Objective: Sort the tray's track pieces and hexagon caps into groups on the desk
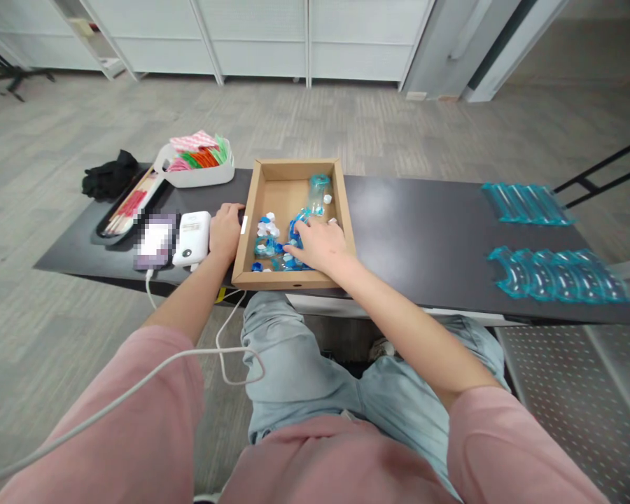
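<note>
A shallow cardboard box (288,176) sits on the dark table (414,231) in front of me. Inside it lie several small blue and white plastic pieces (267,238) and a clear blue tube-like piece (318,192). My right hand (320,243) is inside the box, fingers curled down onto the blue pieces at the near side; what it grips, if anything, is hidden. My left hand (225,229) rests against the box's left outer wall, fingers curled around the edge.
Left of the box lie a white power bank (193,236) with a cable, a blurred phone (155,241), a black tray with sticks (126,210), a white bin of coloured packets (199,162) and a black cloth (109,175). Two rows of blue curved pieces (554,274) lie at the right.
</note>
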`<state>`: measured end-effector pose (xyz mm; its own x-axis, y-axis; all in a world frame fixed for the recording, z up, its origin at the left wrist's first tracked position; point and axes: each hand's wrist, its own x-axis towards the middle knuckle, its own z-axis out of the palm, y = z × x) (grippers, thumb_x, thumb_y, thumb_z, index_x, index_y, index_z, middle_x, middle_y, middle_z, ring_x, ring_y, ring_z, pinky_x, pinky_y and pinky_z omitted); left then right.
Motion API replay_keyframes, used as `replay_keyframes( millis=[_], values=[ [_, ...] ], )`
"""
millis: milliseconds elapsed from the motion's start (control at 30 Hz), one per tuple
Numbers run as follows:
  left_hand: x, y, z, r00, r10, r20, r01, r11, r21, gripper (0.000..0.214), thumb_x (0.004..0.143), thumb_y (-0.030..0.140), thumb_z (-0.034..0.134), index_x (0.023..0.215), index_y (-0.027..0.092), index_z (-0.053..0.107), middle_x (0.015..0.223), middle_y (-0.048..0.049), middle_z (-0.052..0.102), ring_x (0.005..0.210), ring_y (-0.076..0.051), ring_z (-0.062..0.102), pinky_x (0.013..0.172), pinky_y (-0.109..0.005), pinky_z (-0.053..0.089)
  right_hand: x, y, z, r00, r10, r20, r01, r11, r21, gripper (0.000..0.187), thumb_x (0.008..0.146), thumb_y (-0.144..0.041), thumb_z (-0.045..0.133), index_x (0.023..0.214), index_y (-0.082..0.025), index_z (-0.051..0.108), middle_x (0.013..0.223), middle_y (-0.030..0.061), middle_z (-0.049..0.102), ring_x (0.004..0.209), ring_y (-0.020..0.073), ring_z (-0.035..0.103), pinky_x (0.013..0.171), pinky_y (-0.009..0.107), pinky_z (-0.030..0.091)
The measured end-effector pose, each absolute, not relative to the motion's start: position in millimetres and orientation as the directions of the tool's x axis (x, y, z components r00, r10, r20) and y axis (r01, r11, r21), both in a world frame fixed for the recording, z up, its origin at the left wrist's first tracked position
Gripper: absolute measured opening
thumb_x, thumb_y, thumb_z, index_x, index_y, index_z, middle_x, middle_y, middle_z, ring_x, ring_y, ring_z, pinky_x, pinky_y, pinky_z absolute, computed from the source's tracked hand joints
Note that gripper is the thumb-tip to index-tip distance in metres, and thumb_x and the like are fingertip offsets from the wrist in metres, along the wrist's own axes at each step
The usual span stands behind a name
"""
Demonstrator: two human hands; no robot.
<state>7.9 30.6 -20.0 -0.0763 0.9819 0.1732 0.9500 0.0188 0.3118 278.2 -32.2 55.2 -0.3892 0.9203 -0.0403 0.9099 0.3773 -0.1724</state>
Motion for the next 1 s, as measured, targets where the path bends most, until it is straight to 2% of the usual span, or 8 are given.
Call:
replay_keyframes(
  millis=[167,267,433,533,633,833,933,1000],
  values=[
    [10.3,32.0,-18.9,-0.096,0.979,0.182,0.959,0.042,0.279,0.044,0.111,0.019,0.048,0.149,0.016,0.071,0.154,-0.0223,0.067,0.136,-0.039,0.067,0.119,-0.047,0.051,277.5,-23.7,57.9,-0.349,0.935,-0.062,0.899,0.316,-0.305,0.024,0.1,-0.038,0.08,0.117,-0.019,0.08,0.13,0.0158,0.083,0.117,0.0351,0.078,0.094,0.045,0.056],
    [11.2,31.9,-18.5,-0.096,0.978,0.185,0.963,0.044,0.265,0.046,0.109,0.018,0.048,0.149,0.016,0.071,0.153,-0.0224,0.068,0.136,-0.039,0.068,0.119,-0.049,0.052,286.9,-17.9,56.1,-0.325,0.946,-0.021,0.807,0.265,-0.527,0.02,0.093,-0.038,0.084,0.102,-0.023,0.075,0.116,0.0093,0.083,0.109,0.031,0.076,0.091,0.043,0.056],
    [12.8,30.8,-17.2,-0.096,0.975,0.199,0.962,0.04,0.269,0.05,0.106,0.016,0.045,0.148,0.015,0.072,0.151,-0.0221,0.07,0.136,-0.04,0.068,0.12,-0.051,0.052,309.4,-6.9,50.1,-0.284,0.958,-0.04,0.257,0.036,-0.966,0.025,0.096,-0.049,0.076,0.1,-0.027,0.066,0.105,0.0027,0.081,0.092,0.0219,0.075,0.079,0.036,0.058],
    [13.8,30.4,-15.0,-0.104,0.98,0.169,0.965,0.058,0.257,0.052,0.107,0.019,0.044,0.152,0.012,0.07,0.156,-0.0237,0.067,0.138,-0.043,0.067,0.121,-0.053,0.051,325.2,-4.0,54.8,-0.297,0.953,-0.055,-0.088,-0.084,-0.993,0.032,0.099,-0.058,0.072,0.108,-0.028,0.066,0.108,0.0029,0.084,0.09,0.0212,0.078,0.077,0.035,0.061],
    [14.6,29.8,-12.8,-0.098,0.985,0.143,0.967,0.06,0.247,0.052,0.11,0.023,0.045,0.155,0.011,0.069,0.159,-0.0251,0.065,0.14,-0.043,0.065,0.121,-0.054,0.051,343.8,-7.0,65.2,-0.261,0.965,-0.017,-0.221,-0.077,-0.972,0.043,0.098,-0.069,0.072,0.115,-0.029,0.067,0.107,0.005,0.085,0.095,0.0233,0.079,0.081,0.037,0.064],
    [17.5,26.6,-6.4,-0.095,0.99,0.106,0.973,0.069,0.219,0.05,0.113,0.022,0.045,0.157,0.009,0.065,0.16,-0.0233,0.064,0.141,-0.036,0.064,0.123,-0.049,0.051,408.7,-25.6,64.2,-0.172,0.975,0.144,-0.089,0.13,-0.988,0.057,0.091,-0.049,0.078,0.143,-0.031,0.064,0.118,0.0053,0.085,0.104,0.0255,0.08,0.092,0.043,0.065],
    [20.9,21.3,3.3,-0.084,0.992,0.09,0.973,0.062,0.225,0.051,0.112,0.021,0.044,0.157,0.005,0.063,0.16,-0.0252,0.064,0.141,-0.036,0.063,0.124,-0.053,0.051,464.5,-41.6,53.2,-0.183,0.955,0.235,0.264,0.278,-0.924,0.084,0.084,-0.035,0.078,0.164,-0.029,0.055,0.126,0.0071,0.083,0.115,0.029,0.079,0.102,0.047,0.063],
    [24.2,16.5,11.5,-0.088,0.994,0.072,0.972,0.07,0.223,0.053,0.109,0.019,0.043,0.156,0.003,0.063,0.161,-0.0275,0.062,0.142,-0.038,0.063,0.124,-0.057,0.052,503.5,-56.7,49.3,-0.22,0.944,0.246,0.551,0.328,-0.768,0.097,0.082,-0.028,0.075,0.175,-0.024,0.046,0.135,0.0104,0.081,0.123,0.0317,0.077,0.111,0.051,0.059]
  ],
)
